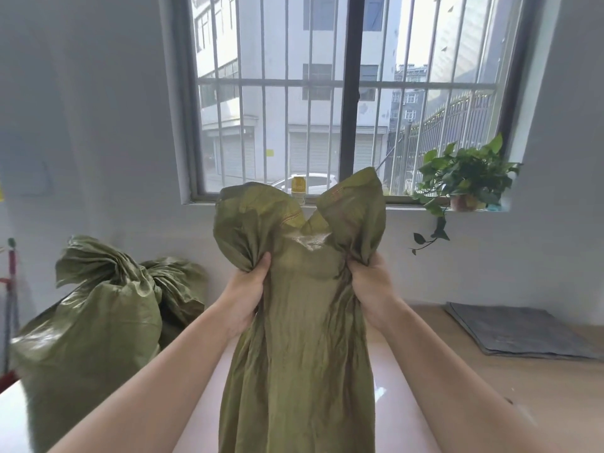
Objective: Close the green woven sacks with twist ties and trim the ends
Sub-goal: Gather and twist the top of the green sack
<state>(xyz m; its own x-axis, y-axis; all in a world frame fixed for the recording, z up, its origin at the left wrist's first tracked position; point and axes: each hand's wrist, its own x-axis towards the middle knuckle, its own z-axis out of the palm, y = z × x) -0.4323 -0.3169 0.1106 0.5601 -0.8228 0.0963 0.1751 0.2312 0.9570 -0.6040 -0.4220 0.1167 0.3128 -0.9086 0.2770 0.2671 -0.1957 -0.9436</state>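
I hold a limp green woven sack [300, 338] upright in front of me, its mouth towards the window. My left hand [248, 286] grips a bunched fold of the sack's upper left corner. My right hand [369, 286] grips the bunched upper right corner. Above both fists the fabric flares out into two ears, with a red stitched hem showing between them. The sack's body hangs down between my forearms over a pale table [402, 387]. No twist tie or cutting tool is visible.
A stuffed green sack [98, 322] with a gathered neck stands at the left. A folded grey cloth [519, 331] lies on the wooden surface at the right. On the windowsill stand a potted vine [464, 181] and a yellow-capped bottle [298, 190].
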